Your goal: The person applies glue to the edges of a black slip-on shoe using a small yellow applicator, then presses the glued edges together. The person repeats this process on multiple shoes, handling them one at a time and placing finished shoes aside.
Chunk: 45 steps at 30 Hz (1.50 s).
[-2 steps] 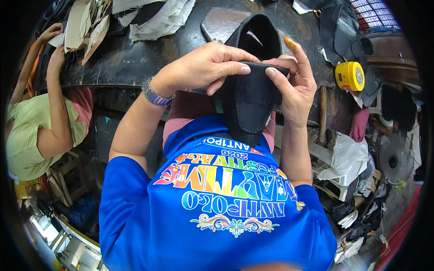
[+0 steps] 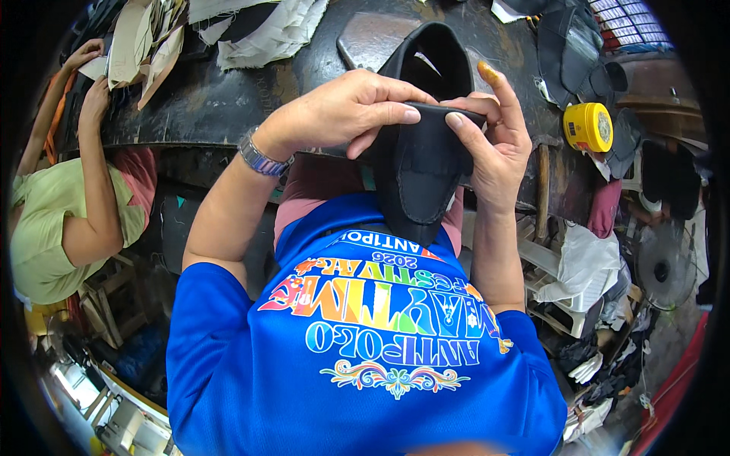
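Note:
A black shoe upper [image 2: 422, 171] hangs over the front edge of the work table, its pointed toe toward my body and its rounded opening lying on the table top. My left hand [image 2: 353, 110] pinches the folded edge across its middle between thumb and fingers. Close beside it, my right hand [image 2: 490, 137] pinches the same edge, thumb in front and fingers behind. The right index finger sticks up, with a yellow-brown stain at its tip. What lies inside the fold is hidden.
On the dark table [image 2: 198, 106] are a flat slab [image 2: 372, 38], pale cloth pieces [image 2: 277, 34], a yellow tub [image 2: 588, 128] and black uppers [image 2: 566, 57]. At left, a co-worker's hands [image 2: 91, 80] hold card patterns [image 2: 137, 49]. A fan [image 2: 661, 266] stands at right.

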Tool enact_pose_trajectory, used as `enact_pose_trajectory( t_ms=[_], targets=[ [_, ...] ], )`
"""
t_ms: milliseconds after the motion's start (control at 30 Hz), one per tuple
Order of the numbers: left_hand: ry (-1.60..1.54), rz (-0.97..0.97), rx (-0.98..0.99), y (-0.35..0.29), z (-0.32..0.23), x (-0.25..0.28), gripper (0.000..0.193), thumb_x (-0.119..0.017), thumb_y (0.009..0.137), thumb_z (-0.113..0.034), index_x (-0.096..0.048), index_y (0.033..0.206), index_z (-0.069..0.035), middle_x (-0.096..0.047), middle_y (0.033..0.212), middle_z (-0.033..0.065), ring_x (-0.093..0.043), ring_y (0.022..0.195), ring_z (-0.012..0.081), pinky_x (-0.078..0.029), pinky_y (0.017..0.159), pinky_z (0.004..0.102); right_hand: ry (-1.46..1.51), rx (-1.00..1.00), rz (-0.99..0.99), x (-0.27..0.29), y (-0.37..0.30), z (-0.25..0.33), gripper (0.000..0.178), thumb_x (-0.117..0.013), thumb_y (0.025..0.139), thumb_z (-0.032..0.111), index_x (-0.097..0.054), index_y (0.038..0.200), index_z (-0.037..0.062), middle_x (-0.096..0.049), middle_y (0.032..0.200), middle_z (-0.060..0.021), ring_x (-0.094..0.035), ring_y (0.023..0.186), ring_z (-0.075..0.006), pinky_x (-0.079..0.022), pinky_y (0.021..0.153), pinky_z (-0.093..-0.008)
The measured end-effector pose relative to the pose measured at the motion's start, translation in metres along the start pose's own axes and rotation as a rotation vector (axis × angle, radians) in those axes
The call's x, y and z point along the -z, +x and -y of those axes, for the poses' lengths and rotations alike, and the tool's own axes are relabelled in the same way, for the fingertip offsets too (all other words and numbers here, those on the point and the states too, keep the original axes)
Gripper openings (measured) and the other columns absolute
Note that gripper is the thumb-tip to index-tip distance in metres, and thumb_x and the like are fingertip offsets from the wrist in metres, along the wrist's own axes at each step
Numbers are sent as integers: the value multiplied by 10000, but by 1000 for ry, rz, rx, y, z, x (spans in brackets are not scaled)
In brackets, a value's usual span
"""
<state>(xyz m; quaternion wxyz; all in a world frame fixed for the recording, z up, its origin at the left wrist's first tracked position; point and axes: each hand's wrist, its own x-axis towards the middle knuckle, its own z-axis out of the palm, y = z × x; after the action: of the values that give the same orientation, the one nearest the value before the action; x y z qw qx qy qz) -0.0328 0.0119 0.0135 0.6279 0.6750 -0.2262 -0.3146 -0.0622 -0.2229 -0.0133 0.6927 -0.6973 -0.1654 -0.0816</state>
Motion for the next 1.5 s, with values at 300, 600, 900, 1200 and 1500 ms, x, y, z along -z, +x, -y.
enact_pose_trajectory(
  t_ms=[300, 600, 900, 1200, 1500],
  targets=[
    [102, -4, 5, 1, 0, 1, 346, -550, 1053, -205, -623, 1342, -30, -630, 663, 0, -529, 436, 43, -421, 421, 196, -77, 47, -14, -4, -1, -1, 717, -732, 873, -11, -409, 1512, 26, -736, 989, -117, -691, 951, -147, -528, 914, -281],
    [221, -255, -198, 7, 5, -27, 277, -675, 985, -207, -706, 1201, -37, -607, 664, -46, -478, 465, 13, -351, 414, 208, -34, -12, -31, -7, -3, 7, 827, -741, 843, -27, -323, 1555, 35, -714, 957, -92, -683, 922, -135, -536, 884, -274],
    [180, -373, -27, 2, 1, -37, 238, -712, 948, -230, -759, 1067, -28, -684, 695, 48, -551, 492, 77, -436, 475, 253, 88, -137, -38, 1, -5, 17, 816, -749, 833, -32, -357, 1546, 25, -704, 936, -78, -673, 886, -111, -522, 833, -234],
    [203, -314, -33, 4, 2, -30, 211, -697, 957, -185, -752, 1090, -29, -661, 680, 37, -522, 485, 58, -425, 465, 242, 132, -166, 22, 15, -1, 11, 764, -709, 869, -61, -369, 1548, 29, -727, 964, -133, -703, 946, -163, -553, 888, -284],
    [182, -203, -13, -2, 0, -22, 322, -683, 954, -123, -677, 1266, -44, -698, 791, 1, -492, 476, 12, -386, 426, 186, 49, -105, 53, 25, -10, 6, 881, -712, 848, -73, -265, 1594, 72, -697, 1066, -153, -703, 978, -189, -573, 907, -324]
  ],
)
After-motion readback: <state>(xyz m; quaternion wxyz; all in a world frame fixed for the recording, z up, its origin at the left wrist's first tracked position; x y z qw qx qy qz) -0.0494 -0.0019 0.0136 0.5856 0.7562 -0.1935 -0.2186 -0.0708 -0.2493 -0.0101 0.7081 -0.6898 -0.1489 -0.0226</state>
